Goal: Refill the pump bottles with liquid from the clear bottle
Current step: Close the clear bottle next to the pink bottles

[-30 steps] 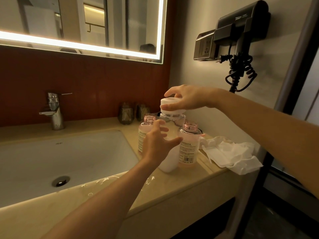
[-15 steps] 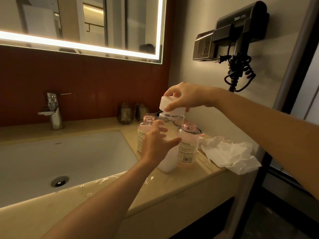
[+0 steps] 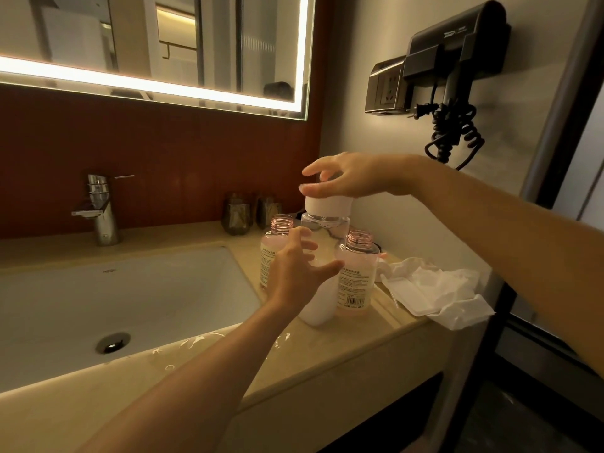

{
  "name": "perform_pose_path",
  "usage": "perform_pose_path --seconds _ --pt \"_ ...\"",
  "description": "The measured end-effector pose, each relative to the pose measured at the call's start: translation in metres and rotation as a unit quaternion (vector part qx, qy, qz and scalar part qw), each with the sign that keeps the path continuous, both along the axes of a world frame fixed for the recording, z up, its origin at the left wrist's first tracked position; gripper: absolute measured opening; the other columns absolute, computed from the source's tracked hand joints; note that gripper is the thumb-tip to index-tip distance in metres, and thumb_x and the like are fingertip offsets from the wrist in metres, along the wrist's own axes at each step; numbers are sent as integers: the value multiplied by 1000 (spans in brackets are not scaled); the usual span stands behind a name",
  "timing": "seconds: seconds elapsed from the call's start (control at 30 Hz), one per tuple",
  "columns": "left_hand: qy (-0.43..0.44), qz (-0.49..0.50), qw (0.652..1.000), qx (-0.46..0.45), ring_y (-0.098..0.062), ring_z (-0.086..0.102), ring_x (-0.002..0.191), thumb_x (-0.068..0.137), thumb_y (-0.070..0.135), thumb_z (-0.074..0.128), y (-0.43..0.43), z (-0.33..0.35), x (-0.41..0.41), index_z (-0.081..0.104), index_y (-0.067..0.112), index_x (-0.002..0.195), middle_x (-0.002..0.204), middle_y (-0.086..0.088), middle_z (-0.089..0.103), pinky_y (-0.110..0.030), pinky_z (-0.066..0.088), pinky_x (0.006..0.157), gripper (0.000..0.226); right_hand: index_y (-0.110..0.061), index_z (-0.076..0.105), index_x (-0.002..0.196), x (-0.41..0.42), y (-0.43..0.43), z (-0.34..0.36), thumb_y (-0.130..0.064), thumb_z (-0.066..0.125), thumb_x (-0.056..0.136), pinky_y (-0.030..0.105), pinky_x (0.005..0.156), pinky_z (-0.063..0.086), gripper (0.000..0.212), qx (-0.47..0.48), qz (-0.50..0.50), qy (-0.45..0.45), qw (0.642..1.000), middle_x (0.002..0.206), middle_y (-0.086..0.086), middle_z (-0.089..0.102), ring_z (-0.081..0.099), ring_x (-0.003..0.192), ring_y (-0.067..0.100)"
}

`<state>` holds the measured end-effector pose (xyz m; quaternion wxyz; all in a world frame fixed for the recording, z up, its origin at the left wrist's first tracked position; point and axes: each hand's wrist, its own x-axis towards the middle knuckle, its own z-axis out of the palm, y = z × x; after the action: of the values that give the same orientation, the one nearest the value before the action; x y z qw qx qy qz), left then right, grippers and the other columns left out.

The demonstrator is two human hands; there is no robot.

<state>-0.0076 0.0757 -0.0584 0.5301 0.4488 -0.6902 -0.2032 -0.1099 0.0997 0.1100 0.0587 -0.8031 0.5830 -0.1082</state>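
My left hand (image 3: 294,273) is wrapped round the body of the clear bottle (image 3: 318,305), thumb on the near side and fingers curled across its front, steadying it upright on the counter (image 3: 327,361) just right of centre frame. My right hand (image 3: 353,179) comes over the top, its fingertips pinching the rim of the white cap (image 3: 328,206), which sits on the bottle's neck. I cannot tell how tightly it is threaded. The two pump bottles stand touching the clear one: the left pump bottle (image 3: 273,246) behind my knuckles, the right pump bottle (image 3: 358,276) beside my thumb. Both have bare, open necks with the pumps off, so they look ready to take liquid. I judge the pouring itself as not begun: the cap must come off, then each bottle filled and its pump put back. A crumpled white tissue (image 3: 434,289) lies at the counter's right edge.
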Motion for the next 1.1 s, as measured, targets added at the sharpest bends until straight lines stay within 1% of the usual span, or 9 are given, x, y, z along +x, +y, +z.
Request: perform_pose_path --seconds 0.2,0.3,0.43,0.53,0.63,0.8,0.9,1.0,1.1 --pt "-1 0 1000 1 -9 57 90 66 43 78 1 0 0 42 19 124 115 -2 61 -32 55 78 72 -15 58 120 -3 -7 -11 -51 55 84 17 64 41 51 -140 2 53 989 120 4 58 49 92 12" --pt "-1 1 1000 -1 -9 57 89 65 43 78 1 0 -1 43 19 124 114 -2 61 -31 55 77 72 -15 59 115 0 -8 -18 -68 37 82 27 75 44 66 -167 -39 95 981 115 4 59 52 96 17" --pt "-3 0 1000 2 -10 57 89 65 43 78 1 0 0 43 19 124 114 -2 61 -33 55 78 72 -22 42 137 1 0 -7 -59 33 89 35 97 37 61 -27 -12 27 999 140 5 42 41 124 23" --pt "-3 -2 1000 2 -9 57 89 66 42 78 1 0 0 42 19 124 114 -2 61 -33 55 78 73 -23 41 138 -4 3 -1 -38 54 90 19 80 41 51 12 30 5 999 138 3 44 44 115 18" --pt "-2 -3 1000 2 -10 57 90 66 42 78 1 0 0 42 18 125 115 -2 61 -34 55 78 73 -16 50 128 -2 -2 -11 -52 53 85 17 65 39 56 -94 1 77 993 124 5 54 47 97 14" --pt "-5 -3 1000 3 -9 57 88 66 42 78 1 0 1 42 19 124 113 -2 61 -34 55 78 72 -18 44 133 2 -6 -22 -73 23 82 34 86 42 78 -93 -77 88 989 130 6 51 49 111 21" --pt "-8 1 1000 2 -8 56 88 66 43 78 1 0 0 42 20 124 114 -1 61 -33 55 77 72 -22 32 142 -2 1 -9 -56 44 88 36 100 36 65 -25 -45 16 999 147 4 34 36 131 24" --pt "-9 0 1000 5 -9 56 88 66 43 78 0 -1 0 42 19 125 114 -1 61 -33 55 78 74 -23 39 137 -7 4 -2 -29 64 86 21 83 42 57 27 10 -5 1000 137 3 42 43 116 20" --pt "-7 1 1000 3 -9 57 88 66 43 78 1 -1 1 42 19 125 114 -1 61 -35 55 79 74 -16 53 124 -4 0 -10 -46 64 81 16 63 38 53 -89 -10 67 994 118 3 56 49 95 15"
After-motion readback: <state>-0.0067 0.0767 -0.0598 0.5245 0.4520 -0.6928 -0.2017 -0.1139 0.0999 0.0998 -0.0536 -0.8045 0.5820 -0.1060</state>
